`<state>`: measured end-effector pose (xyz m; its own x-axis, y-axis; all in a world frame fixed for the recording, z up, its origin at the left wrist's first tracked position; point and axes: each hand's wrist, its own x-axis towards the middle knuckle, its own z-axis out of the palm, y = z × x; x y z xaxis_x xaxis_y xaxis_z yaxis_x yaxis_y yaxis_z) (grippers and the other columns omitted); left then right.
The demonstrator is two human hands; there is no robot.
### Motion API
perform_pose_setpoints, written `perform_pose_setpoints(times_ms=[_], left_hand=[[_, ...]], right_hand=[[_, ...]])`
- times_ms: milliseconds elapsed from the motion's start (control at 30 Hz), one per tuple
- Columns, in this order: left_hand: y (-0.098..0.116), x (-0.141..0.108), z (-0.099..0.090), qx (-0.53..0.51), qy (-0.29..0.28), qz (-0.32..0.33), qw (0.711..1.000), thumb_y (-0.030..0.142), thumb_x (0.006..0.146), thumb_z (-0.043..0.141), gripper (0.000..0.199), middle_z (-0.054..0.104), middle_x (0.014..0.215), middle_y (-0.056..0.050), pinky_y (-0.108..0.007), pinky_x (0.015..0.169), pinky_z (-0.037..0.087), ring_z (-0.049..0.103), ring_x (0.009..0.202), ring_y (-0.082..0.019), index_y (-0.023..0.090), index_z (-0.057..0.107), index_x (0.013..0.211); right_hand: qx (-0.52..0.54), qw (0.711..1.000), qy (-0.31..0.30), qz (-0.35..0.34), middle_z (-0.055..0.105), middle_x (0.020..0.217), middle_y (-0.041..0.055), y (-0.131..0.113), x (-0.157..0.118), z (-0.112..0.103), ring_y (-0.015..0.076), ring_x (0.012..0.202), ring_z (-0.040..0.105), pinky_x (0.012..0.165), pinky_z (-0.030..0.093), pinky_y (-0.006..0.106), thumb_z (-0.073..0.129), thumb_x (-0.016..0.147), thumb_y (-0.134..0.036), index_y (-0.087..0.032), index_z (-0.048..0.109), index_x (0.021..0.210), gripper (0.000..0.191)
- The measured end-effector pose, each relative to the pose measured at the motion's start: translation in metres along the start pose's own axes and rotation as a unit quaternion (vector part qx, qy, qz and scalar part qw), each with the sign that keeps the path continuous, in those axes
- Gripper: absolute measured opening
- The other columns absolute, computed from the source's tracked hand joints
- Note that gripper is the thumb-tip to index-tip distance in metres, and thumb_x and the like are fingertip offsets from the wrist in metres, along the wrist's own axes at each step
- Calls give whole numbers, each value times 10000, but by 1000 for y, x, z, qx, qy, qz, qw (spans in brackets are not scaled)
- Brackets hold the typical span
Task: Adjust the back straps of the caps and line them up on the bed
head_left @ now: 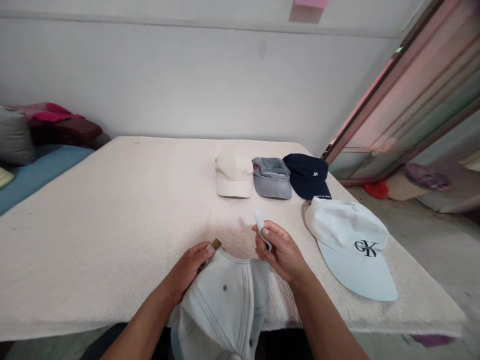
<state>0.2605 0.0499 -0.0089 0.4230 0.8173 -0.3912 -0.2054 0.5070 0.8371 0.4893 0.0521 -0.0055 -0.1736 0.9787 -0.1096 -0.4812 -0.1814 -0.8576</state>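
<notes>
A light grey-blue cap [225,305] is at the table's front edge, its back opening and strap turned away from me. My left hand [191,265] pinches the cap's edge beside a brass-coloured buckle [216,244]. Between the thumb and fingers of my right hand [279,247] is the cap's loose strap [258,220], its pale end pointing up. The cap's brim is not visible. To the right of my right hand lies a larger white cap [348,240] with black letters on its front.
Along the far part of the cloth-covered table [112,215] sit a cream cap [234,175], a grey cap [273,177] and a navy cap [307,175]. A wall [168,80] stands behind. Left are a blue surface [45,167] and a grey cushion [15,135].
</notes>
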Motion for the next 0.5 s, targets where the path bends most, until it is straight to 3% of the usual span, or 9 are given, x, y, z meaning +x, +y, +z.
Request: perform_pose_setpoints(times_ms=[133,333,500], left_hand=[[-1,-1,1,-3,-4,-1,1000,299,766,639,292,697,923,-121,-329,812,421,612,836,-231,139,685,1006],[-1,-1,-2,25,4,1,1000,207,727,626,214,699,870,-92,-260,680,423,586,724,-187,133,717,906],[0,-4,-2,32,20,5,999,263,759,623,178,687,806,-73,-247,673,417,573,701,-170,140,720,843]], right_hand=[[-42,999,-11,20,551,634,11,8,1,9,69,488,441,475,290,221,574,782,-237,-124,621,760,124],[-36,997,-23,62,436,511,-58,18,5,24,45,394,294,403,186,207,562,768,-226,-151,586,799,84],[-36,997,-31,61,382,480,-81,18,6,27,32,373,227,382,138,198,582,810,-345,-161,559,773,189]])
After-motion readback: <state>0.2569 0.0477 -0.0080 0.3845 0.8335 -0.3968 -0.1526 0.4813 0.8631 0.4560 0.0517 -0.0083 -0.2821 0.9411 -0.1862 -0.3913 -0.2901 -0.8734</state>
